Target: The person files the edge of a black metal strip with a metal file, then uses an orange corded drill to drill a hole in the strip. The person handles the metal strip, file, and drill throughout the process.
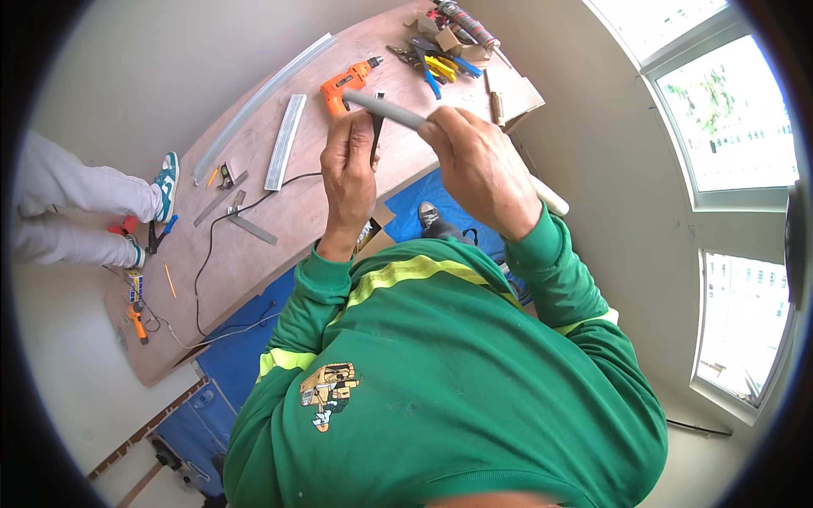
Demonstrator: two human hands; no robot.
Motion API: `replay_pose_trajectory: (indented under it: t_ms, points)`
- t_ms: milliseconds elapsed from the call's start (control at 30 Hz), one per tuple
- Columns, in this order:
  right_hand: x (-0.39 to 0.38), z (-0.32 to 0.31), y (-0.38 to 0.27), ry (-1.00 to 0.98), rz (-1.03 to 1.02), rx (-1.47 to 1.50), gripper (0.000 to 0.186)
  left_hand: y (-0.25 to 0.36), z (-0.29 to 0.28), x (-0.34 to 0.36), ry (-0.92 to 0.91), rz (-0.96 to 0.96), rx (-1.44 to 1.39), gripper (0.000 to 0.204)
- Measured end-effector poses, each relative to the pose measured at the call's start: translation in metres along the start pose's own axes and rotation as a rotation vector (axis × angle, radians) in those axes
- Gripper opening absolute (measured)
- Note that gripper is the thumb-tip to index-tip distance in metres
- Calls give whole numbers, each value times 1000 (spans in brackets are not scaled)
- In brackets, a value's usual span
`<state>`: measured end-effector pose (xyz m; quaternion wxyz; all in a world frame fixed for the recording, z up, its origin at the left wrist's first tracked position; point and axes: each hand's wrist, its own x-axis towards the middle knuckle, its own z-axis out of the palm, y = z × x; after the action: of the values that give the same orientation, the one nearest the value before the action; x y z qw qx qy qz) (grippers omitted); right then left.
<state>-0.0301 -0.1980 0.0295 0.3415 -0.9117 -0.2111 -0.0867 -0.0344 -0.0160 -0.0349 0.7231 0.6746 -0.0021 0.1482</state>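
My right hand point(483, 169) is closed on one end of a smooth grey bar point(391, 110), slightly blurred. From that hand the bar points left and a little away, above the table. My left hand point(348, 169) is wrapped round a slim black piece point(378, 134), its kind mostly hidden by my fingers. That black piece rises to the bar and crosses close to it; whether they touch I cannot tell. Just beyond my left hand lies an orange power drill point(339, 88) on the wooden table point(246, 161).
Metal channel lengths point(286, 140) point(262, 100), a combination square point(251, 229) and a black cord point(213, 237) lie leftward. Pliers point(439, 68), a caulking gun point(468, 24) and a wooden-handled tool point(496, 108) are at the far right. A person's shoe point(167, 184) rests on the table.
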Motion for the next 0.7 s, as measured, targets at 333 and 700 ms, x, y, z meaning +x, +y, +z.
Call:
replay_pose_trajectory:
  t_ms: [333, 700]
  points:
    - [-17, -15, -2, -20, 85, 47, 24, -3, -2, -5, -94, -32, -82, 35]
    - [-16, -24, -1, 33, 105, -69, 24, -8, 2, -8, -139, -23, -9, 41]
